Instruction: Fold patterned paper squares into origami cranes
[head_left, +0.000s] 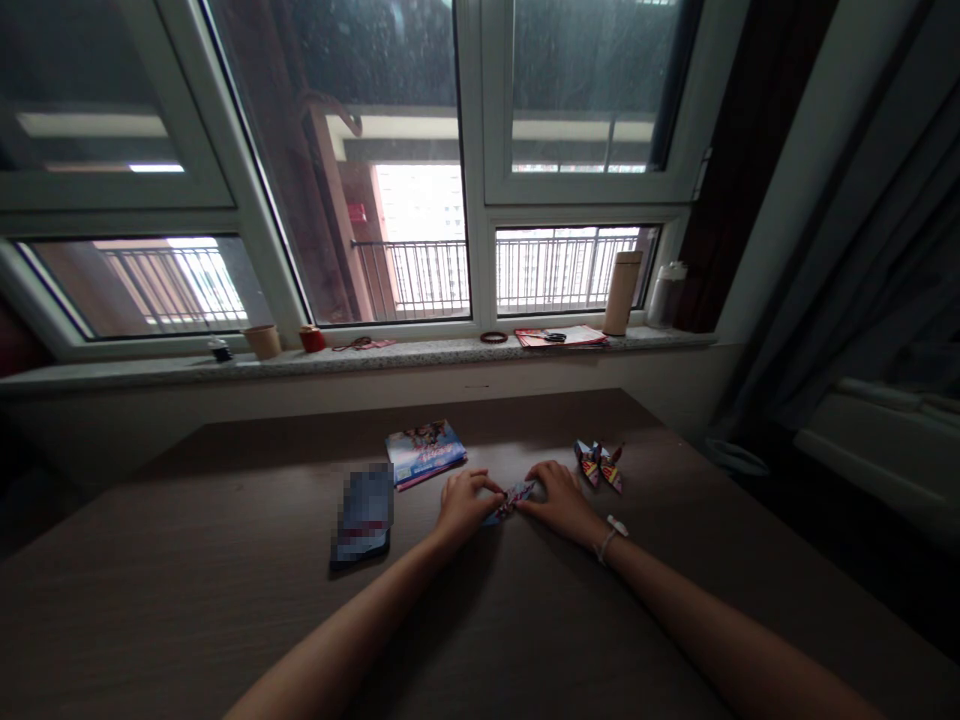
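Both hands meet over a small piece of folded patterned paper (515, 494) on the brown table. My left hand (466, 505) grips its left side between thumb and fingers. From the other side, my right hand (561, 502) pinches the paper's right part, a bracelet round that wrist. The fingers hide some of the paper, so its exact shape is unclear. Right of my right hand lie folded colourful paper pieces (599, 466) with pointed tips. A stack of printed paper sheets (426, 452) rests beyond my left hand.
A phone (363, 515) with a blurred screen lies left of my left hand. On the windowsill (435, 350) stand a paper cup (262, 342), a tan flask (622, 293) and a clear bottle (667, 295). Scissors (553, 337) rest there on red-edged papers.
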